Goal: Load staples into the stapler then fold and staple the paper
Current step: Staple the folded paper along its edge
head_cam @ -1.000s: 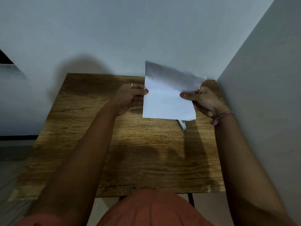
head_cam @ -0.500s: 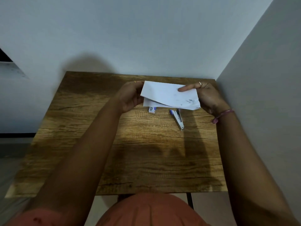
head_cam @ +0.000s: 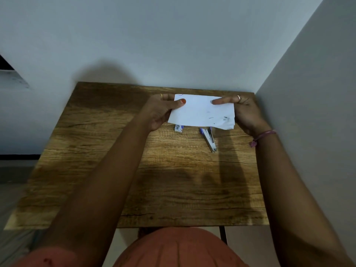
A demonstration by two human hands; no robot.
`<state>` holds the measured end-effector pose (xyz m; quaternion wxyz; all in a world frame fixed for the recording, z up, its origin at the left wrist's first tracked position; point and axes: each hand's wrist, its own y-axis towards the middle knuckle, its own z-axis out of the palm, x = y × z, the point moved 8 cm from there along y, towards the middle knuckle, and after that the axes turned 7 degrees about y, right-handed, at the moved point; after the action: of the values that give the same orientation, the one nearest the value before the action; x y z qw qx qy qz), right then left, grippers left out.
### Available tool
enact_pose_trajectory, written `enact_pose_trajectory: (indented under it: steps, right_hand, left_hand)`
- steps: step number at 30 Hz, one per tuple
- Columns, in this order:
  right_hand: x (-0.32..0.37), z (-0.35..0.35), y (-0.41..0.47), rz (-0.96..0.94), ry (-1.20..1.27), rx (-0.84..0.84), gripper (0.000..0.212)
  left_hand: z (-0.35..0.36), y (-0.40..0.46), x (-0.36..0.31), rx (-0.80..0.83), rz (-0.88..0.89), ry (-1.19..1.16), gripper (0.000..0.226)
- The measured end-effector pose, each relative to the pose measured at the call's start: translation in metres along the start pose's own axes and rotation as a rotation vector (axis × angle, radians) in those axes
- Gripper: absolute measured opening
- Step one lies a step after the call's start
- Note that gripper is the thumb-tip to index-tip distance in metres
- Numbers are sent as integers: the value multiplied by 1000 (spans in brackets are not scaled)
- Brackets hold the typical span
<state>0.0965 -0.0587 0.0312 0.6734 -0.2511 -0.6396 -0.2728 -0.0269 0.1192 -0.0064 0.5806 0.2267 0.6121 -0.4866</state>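
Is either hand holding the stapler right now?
No, the stapler lies on the table while both hands grip the folded paper.

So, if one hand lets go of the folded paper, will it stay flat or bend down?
The folded paper would probably droop: it is thin, held at both ends by the left hand and right hand. Its rumpled near-right corner suggests little stiffness. Probably very light.
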Motion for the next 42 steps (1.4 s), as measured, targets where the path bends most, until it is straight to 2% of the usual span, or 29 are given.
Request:
enact_pose_trajectory:
  steps: [5, 8, 10, 12, 15, 18, 20, 23, 27, 31, 37, 42]
  right_hand:
    - [-19, -8, 0, 148, 182, -19, 33]
    - [-26, -10, -5, 232, 341, 44, 39]
    - [-25, -11, -7, 273, 360, 92, 44]
    - [-22, -15, -3, 268, 158, 86, 42]
    - [-9, -13, 6, 163, -265, 65, 19]
    - [-4, 14, 9, 174, -470, 214, 18]
    - [-6, 28, 11, 225, -370, 235, 26]
    - [-12, 33, 13, 277, -146, 182, 34]
    - [-16, 31, 12, 253, -47, 170, 30]
    - [-14, 30, 12, 230, -40, 160, 35]
    - [-11, 27, 13, 244, -70, 154, 39]
    - [-9, 29, 14, 268, -55, 203, 28]
  left_hand:
    - [3, 2, -1, 41, 30, 28, 23]
    - [3, 1, -4, 28, 85, 108, 19]
    - [4, 0, -7, 25, 135, 196, 18]
    - [8, -2, -10, 44, 181, 282, 19]
    - [19, -6, -14, 105, 235, 383, 19]
    - [29, -7, -17, 157, 249, 418, 22]
    - [37, -9, -19, 197, 248, 402, 23]
    - [41, -11, -20, 248, 232, 383, 26]
    - [45, -17, -14, 444, 125, 313, 42]
    - [46, -22, -9, 541, 98, 350, 57]
    - [44, -22, -6, 591, 6, 217, 39]
    - [46, -24, -9, 613, 4, 204, 46]
